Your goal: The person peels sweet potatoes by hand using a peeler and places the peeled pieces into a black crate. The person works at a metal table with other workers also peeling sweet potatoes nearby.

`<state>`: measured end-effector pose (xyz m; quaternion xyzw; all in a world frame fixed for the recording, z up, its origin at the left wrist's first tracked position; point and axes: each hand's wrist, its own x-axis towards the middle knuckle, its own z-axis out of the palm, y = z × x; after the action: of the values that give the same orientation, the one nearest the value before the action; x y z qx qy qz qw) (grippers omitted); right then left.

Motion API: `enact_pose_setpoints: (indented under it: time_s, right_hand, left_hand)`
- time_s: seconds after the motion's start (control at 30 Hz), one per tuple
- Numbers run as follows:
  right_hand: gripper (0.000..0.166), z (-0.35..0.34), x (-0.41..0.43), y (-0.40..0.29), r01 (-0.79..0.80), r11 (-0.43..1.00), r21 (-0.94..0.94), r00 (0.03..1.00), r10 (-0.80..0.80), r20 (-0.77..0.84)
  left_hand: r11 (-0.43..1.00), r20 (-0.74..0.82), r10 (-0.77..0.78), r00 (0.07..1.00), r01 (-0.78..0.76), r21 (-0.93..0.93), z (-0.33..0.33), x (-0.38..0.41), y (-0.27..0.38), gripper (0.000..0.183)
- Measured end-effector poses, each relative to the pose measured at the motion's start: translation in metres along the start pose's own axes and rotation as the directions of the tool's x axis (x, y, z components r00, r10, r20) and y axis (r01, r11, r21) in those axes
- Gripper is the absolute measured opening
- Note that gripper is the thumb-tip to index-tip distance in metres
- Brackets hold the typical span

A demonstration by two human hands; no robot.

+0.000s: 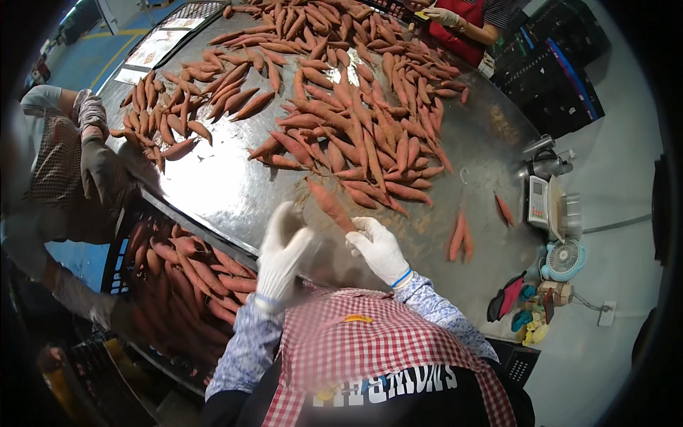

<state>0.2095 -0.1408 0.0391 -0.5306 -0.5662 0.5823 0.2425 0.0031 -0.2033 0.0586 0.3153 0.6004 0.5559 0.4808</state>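
My right hand (379, 248), in a white knit glove with a blue cuff band, grips the lower end of a sweet potato (329, 204). The root points up and left, towards a large heap of sweet potatoes (363, 128) on the metal table (341, 261). Left of it, my left hand (284, 248), gloved in white too, is raised with thumb and fingers apart and nothing between them. That hand is slightly blurred. Bits of soil and fine roots lie on the tabletop near both hands.
A crate of sweet potatoes (197, 277) stands below the table's left edge, beside a co-worker's gloved hand (98, 165). Another person's gloved hand (443, 17) is at the far side. Along the right edge are a scale (539, 200), a kettle (547, 163) and a small fan (564, 260).
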Motion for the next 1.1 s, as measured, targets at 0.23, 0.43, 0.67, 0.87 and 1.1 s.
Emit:
enact_pose_setpoints:
  time_s: [0.23, 0.43, 0.67, 0.87, 1.1]
  right_hand:
    - [0.032, -0.022, -0.012, 0.007, -0.057, 0.998, 0.017, 0.987, 0.054, 0.151]
    - [0.050, -0.063, 0.004, 0.021, 0.138, 0.526, -0.839, 0.990, -0.092, 0.106]
    - [0.042, -0.056, 0.097, -0.052, -0.016, 0.546, -0.837, 0.951, -0.249, -0.181]
    - [0.072, -0.031, 0.162, -0.029, -0.059, 0.294, -0.954, 0.938, -0.311, -0.154]
    - [0.029, -0.054, 0.129, -0.017, -0.087, 0.996, -0.002, 0.990, 0.086, -0.113]
  left_hand:
    - [0.829, 0.281, -0.164, 0.946, 0.287, -0.480, 0.027, 0.040, -0.039, 0.036]
    - [0.648, 0.096, -0.213, 0.972, 0.214, -0.731, 0.028, 0.041, -0.038, 0.032]
    - [0.606, 0.160, -0.291, 0.943, 0.311, -0.732, 0.025, 0.054, -0.070, 0.043]
    - [0.525, 0.257, -0.348, 0.901, 0.415, -0.743, 0.019, 0.053, -0.074, 0.036]
    - [0.453, 0.318, -0.336, 0.887, 0.448, -0.771, 0.023, 0.052, -0.069, 0.036]
